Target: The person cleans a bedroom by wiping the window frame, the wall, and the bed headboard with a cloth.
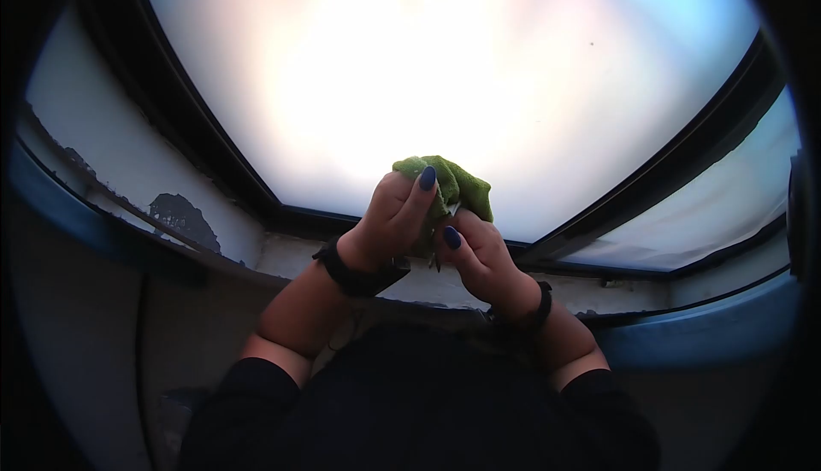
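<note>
A bunched green cloth (466, 185) is held up in front of the bright window glass, above the sill. My left hand (393, 214) is closed on its left side, the thumb with a dark blue nail pressed against the fabric. Lower down and to the right, my right hand (486, 257) is closed on the cloth's lower part, its thumb bent inward. A small white piece, perhaps a label, shows between the hands on the cloth. Most fingers of both hands are hidden behind the palms and fabric.
A large window pane (556, 120) with a dark frame (629, 185) fills the upper view. Below it runs a worn, pale sill (291, 255) with peeling paint on the wall at left. A blue ledge (693, 330) borders the right side.
</note>
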### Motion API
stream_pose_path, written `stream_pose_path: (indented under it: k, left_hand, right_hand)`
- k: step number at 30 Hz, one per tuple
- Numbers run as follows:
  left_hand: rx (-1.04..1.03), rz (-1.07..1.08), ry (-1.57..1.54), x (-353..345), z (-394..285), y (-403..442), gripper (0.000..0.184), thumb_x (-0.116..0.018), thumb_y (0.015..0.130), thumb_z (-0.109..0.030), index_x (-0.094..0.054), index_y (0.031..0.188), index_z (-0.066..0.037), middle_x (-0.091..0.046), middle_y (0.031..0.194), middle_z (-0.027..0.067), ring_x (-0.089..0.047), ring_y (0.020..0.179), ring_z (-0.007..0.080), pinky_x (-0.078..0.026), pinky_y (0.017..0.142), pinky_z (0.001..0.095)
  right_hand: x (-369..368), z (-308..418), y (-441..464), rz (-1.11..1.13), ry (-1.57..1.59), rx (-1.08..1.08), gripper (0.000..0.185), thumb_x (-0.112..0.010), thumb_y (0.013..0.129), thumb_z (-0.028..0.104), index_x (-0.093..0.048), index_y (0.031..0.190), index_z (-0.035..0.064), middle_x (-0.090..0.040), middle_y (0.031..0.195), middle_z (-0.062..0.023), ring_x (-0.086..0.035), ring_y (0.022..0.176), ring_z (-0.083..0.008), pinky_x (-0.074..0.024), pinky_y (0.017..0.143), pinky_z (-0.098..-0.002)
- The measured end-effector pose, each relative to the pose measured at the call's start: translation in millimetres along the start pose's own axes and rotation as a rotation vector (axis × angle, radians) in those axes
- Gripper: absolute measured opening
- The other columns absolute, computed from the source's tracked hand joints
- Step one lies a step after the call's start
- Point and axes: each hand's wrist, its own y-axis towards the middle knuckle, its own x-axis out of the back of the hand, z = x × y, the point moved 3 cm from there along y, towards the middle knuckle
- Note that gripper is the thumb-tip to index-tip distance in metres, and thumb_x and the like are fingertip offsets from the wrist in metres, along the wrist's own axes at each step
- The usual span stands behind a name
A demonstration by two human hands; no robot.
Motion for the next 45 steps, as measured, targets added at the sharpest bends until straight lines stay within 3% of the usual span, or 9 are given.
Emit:
stream_pose_path:
  k: [13,15,16,18,21,26,35,40,45]
  left_hand:
    - [-0.049,-0.37,0.035,75.2,-85.4,33.9,0.038,-0.036,0.096,-0.031,-0.056,0.08,-0.003,-0.057,0.072,0.0029,-0.052,0.063,0.0079,-0.043,0.063,0.0224]
    - [-0.18,-0.105,-0.129,123.9,-57.0,19.8,0.043,-0.046,0.092,-0.02,-0.039,0.12,0.012,-0.057,0.099,0.0152,-0.058,0.087,0.0198,-0.047,0.082,0.0309]
    - [-0.178,-0.099,-0.134,126.0,-49.2,13.1,0.043,-0.046,0.092,-0.02,-0.039,0.12,0.012,-0.057,0.099,0.0152,-0.058,0.087,0.0198,-0.047,0.082,0.0309]
    - [-0.058,-0.32,0.522,125.9,-39.6,-15.5,0.044,-0.047,0.091,-0.019,-0.038,0.121,0.012,-0.055,0.104,0.0173,-0.055,0.093,0.0212,-0.045,0.084,0.0321]
    - [0.315,-0.451,0.071,140.1,3.7,-47.9,0.042,-0.035,0.095,-0.032,-0.055,0.09,0.005,-0.059,0.077,0.0078,-0.055,0.068,0.0135,-0.045,0.065,0.0249]
    - [0.239,-0.522,0.097,126.9,5.7,-51.2,0.053,-0.028,0.095,-0.042,-0.054,0.07,-0.003,-0.054,0.063,0.0016,-0.05,0.058,0.0076,-0.04,0.055,0.0227]
    - [0.036,-0.058,-0.176,46.8,-60.4,42.8,0.035,-0.039,0.096,-0.034,-0.053,0.084,-0.004,-0.053,0.072,-0.0034,-0.045,0.063,0.0023,-0.038,0.057,0.0176]
    - [0.09,-0.03,-0.29,40.5,-22.5,13.0,0.034,-0.035,0.097,-0.027,-0.053,0.107,0.0,-0.058,0.095,0.0034,-0.052,0.087,0.0077,-0.041,0.079,0.0222]
    - [0.194,-0.017,0.023,39.3,41.9,-34.0,0.035,-0.037,0.097,-0.027,-0.057,0.09,0.0,-0.059,0.078,0.0019,-0.052,0.071,0.0068,-0.043,0.065,0.0215]
  right_hand:
    - [-37.0,80.8,103.4,-0.062,-0.073,0.219,0.041,-0.043,0.091,0.034,-0.055,0.07,0.0011,-0.054,0.056,-0.0138,-0.053,0.05,-0.029,-0.0411,0.049,-0.0368]
    - [-50.6,84.4,111.5,-0.014,-0.178,0.229,0.043,-0.042,0.091,0.036,-0.055,0.07,0.001,-0.054,0.057,-0.0149,-0.054,0.051,-0.0296,-0.0423,0.05,-0.0369]
    - [-56.6,80.8,110.5,0.02,-0.257,0.179,0.046,-0.041,0.09,0.039,-0.056,0.071,0.0007,-0.055,0.058,-0.0152,-0.055,0.052,-0.0294,-0.0441,0.052,-0.0362]
    - [-76.9,53.0,104.1,0.014,-0.41,0.196,0.042,-0.042,0.091,0.036,-0.062,0.074,0.0034,-0.056,0.058,-0.012,-0.054,0.053,-0.0269,-0.0438,0.052,-0.0329]
    - [-110.6,2.5,89.4,0.232,-0.325,-0.046,0.051,-0.036,0.092,0.041,-0.063,0.073,0.0023,-0.057,0.059,-0.0135,-0.056,0.055,-0.0276,-0.0453,0.058,-0.0348]
    - [-116.0,-14.3,84.5,0.204,-0.303,-0.153,0.062,-0.03,0.094,0.045,-0.06,0.062,0.0007,-0.054,0.053,-0.0147,-0.054,0.052,-0.0288,-0.044,0.055,-0.0361]
    - [0.8,84.6,80.9,-0.357,-0.228,0.105,0.059,-0.04,0.091,0.046,-0.058,0.057,0.0025,-0.047,0.044,-0.01,-0.047,0.037,-0.0212,-0.0366,0.039,-0.0299]
    - [-8.5,58.8,60.7,-0.19,-0.281,-0.052,0.056,-0.037,0.093,0.045,-0.062,0.066,0.0024,-0.052,0.05,-0.0102,-0.049,0.046,-0.02,-0.0393,0.049,-0.0283]
    - [-29.5,-19.1,23.3,-0.064,-0.291,-0.324,0.061,-0.032,0.093,0.046,-0.061,0.065,-0.0005,-0.054,0.053,-0.0126,-0.052,0.05,-0.0239,-0.0413,0.052,-0.0308]
